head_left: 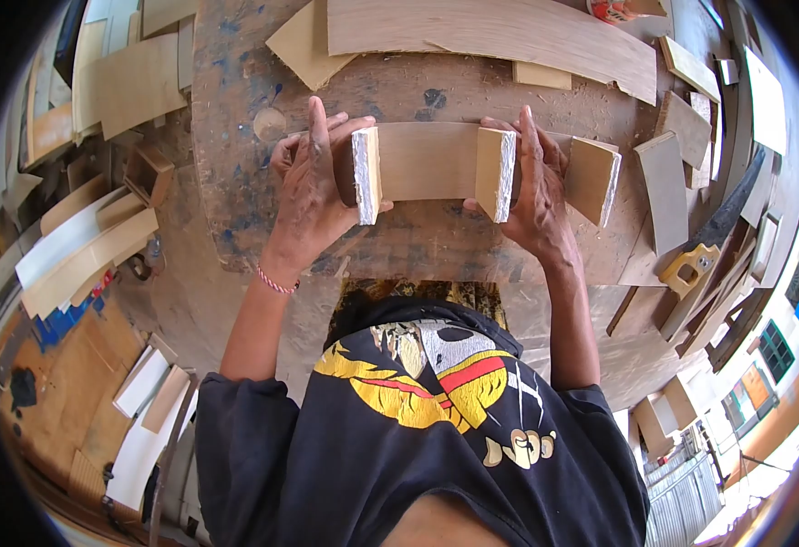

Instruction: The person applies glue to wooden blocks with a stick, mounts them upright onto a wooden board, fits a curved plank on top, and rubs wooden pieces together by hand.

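A pale wooden strip [427, 162] lies across the workbench in front of me, with three short boards standing on it. The edges facing up on these boards carry a rough white coating. My left hand [313, 191] grips the left short board [368, 173], thumb at its near end and fingertips at its far end, index finger raised. In the same way my right hand [536, 201] is closed on the middle short board [493, 173]. To the right of that hand, the right short board [592, 180] stands untouched, leaning slightly outward.
Long plywood pieces [490, 36] lie at the bench's [235, 201] far side. On the right are offcuts [664, 191] and a handsaw with a yellow handle [688, 267]. More boards and wooden parts [89, 246] are stacked at left.
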`<move>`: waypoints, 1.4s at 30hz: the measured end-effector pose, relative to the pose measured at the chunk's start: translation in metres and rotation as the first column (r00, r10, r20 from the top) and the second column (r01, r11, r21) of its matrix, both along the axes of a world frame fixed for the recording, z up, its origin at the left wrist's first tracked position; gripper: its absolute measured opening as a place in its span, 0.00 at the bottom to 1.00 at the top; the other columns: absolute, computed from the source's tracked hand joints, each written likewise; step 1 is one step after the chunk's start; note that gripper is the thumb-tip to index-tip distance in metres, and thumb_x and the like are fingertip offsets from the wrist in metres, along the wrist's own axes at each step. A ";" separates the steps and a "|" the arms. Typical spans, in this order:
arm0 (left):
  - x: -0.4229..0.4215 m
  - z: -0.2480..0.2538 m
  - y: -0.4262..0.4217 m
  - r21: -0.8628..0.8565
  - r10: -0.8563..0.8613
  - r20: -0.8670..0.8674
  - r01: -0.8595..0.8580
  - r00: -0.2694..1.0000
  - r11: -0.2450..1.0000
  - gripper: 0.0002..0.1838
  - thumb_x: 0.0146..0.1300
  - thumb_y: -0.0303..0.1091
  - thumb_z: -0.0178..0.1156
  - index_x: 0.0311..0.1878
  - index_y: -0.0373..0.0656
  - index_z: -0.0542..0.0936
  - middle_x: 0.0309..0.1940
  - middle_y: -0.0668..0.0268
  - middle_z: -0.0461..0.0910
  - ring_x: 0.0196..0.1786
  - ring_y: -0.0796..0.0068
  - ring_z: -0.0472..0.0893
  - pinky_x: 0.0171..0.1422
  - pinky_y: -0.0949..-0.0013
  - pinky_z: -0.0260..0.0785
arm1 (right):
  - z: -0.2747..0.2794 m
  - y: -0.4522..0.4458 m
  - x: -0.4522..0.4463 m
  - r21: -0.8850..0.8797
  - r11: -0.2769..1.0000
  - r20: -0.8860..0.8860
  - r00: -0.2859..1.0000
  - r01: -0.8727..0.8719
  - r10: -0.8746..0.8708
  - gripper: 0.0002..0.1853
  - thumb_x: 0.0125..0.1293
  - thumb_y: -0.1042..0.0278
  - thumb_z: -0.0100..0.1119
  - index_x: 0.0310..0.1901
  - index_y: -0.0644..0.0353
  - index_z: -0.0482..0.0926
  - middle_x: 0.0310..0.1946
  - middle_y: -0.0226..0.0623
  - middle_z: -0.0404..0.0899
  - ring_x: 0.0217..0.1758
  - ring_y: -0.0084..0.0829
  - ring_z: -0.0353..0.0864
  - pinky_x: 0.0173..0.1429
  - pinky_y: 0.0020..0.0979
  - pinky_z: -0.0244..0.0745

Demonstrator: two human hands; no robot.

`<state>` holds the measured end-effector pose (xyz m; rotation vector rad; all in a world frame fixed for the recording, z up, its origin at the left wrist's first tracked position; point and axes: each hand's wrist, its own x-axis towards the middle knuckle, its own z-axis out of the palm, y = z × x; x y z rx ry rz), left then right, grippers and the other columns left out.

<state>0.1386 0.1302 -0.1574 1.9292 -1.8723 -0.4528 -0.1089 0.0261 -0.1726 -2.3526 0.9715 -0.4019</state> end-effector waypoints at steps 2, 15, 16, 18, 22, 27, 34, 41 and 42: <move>0.000 -0.001 0.000 0.003 0.001 0.002 -0.001 1.000 1.000 0.71 0.33 0.51 0.77 0.73 0.34 0.40 0.59 0.72 0.74 0.64 0.70 0.70 0.67 0.60 0.46 | -0.001 -0.001 0.000 -0.001 1.000 0.004 1.000 0.000 0.000 0.66 0.40 0.49 0.77 0.73 0.59 0.40 0.62 0.29 0.71 0.69 0.40 0.62 0.70 0.41 0.49; -0.003 -0.001 -0.002 -0.023 0.015 -0.038 -0.016 0.999 1.000 0.71 0.32 0.48 0.78 0.73 0.34 0.40 0.58 0.71 0.75 0.62 0.68 0.71 0.67 0.59 0.46 | -0.005 0.000 -0.002 -0.005 1.000 -0.006 1.000 0.010 -0.010 0.67 0.39 0.47 0.77 0.73 0.59 0.40 0.62 0.29 0.72 0.70 0.40 0.60 0.72 0.41 0.50; -0.003 -0.001 -0.002 -0.022 0.012 -0.035 -0.013 0.999 1.000 0.71 0.32 0.48 0.79 0.73 0.35 0.40 0.58 0.71 0.75 0.62 0.68 0.71 0.67 0.60 0.47 | -0.004 -0.001 -0.002 0.004 1.000 -0.007 1.000 0.012 -0.012 0.67 0.39 0.47 0.77 0.73 0.59 0.40 0.62 0.30 0.72 0.70 0.40 0.60 0.72 0.41 0.50; -0.003 0.000 -0.002 -0.028 0.010 -0.031 -0.011 0.999 1.000 0.71 0.32 0.48 0.78 0.73 0.35 0.40 0.58 0.71 0.75 0.62 0.68 0.71 0.67 0.60 0.47 | -0.003 -0.001 -0.002 0.003 1.000 -0.007 1.000 0.011 -0.011 0.66 0.40 0.47 0.77 0.73 0.60 0.40 0.62 0.31 0.72 0.69 0.41 0.60 0.71 0.41 0.50; -0.006 0.000 -0.003 -0.011 -0.007 0.005 0.007 1.000 1.000 0.71 0.33 0.48 0.78 0.73 0.34 0.38 0.58 0.70 0.74 0.63 0.68 0.70 0.67 0.60 0.47 | -0.006 -0.003 -0.005 0.015 1.000 0.000 1.000 -0.001 0.001 0.65 0.43 0.46 0.75 0.73 0.61 0.40 0.62 0.33 0.71 0.69 0.42 0.60 0.71 0.42 0.50; -0.006 -0.001 -0.002 -0.014 -0.015 0.022 0.016 1.000 1.000 0.73 0.35 0.52 0.77 0.72 0.31 0.33 0.63 0.68 0.70 0.67 0.66 0.66 0.69 0.59 0.45 | -0.008 0.000 -0.007 0.009 1.000 0.027 0.999 -0.016 0.016 0.65 0.43 0.47 0.75 0.73 0.65 0.38 0.65 0.39 0.67 0.70 0.43 0.59 0.71 0.43 0.50; -0.011 0.003 0.018 -0.146 0.071 -0.012 -0.072 0.997 0.987 0.77 0.36 0.62 0.72 0.71 0.33 0.25 0.72 0.47 0.49 0.73 0.50 0.54 0.74 0.52 0.39 | 0.000 0.035 -0.013 0.039 0.997 0.124 0.990 0.063 -0.067 0.63 0.49 0.56 0.72 0.73 0.63 0.31 0.72 0.52 0.50 0.73 0.51 0.53 0.73 0.44 0.55; -0.080 0.036 0.047 -0.321 0.019 -0.263 -0.106 0.965 0.941 0.70 0.43 0.44 0.77 0.73 0.39 0.28 0.70 0.40 0.51 0.70 0.48 0.59 0.66 0.51 0.61 | 0.019 0.066 -0.047 0.084 0.996 0.313 0.949 0.015 -0.041 0.51 0.52 0.67 0.70 0.72 0.63 0.45 0.68 0.53 0.59 0.64 0.50 0.68 0.64 0.42 0.68; -0.094 0.038 0.044 -0.320 -0.088 -0.327 -0.023 0.941 0.947 0.68 0.45 0.39 0.76 0.73 0.39 0.30 0.69 0.42 0.54 0.68 0.50 0.62 0.64 0.54 0.63 | 0.029 0.069 -0.054 0.033 0.998 0.323 0.945 0.053 -0.061 0.49 0.50 0.67 0.72 0.70 0.62 0.51 0.63 0.50 0.68 0.57 0.46 0.74 0.56 0.39 0.73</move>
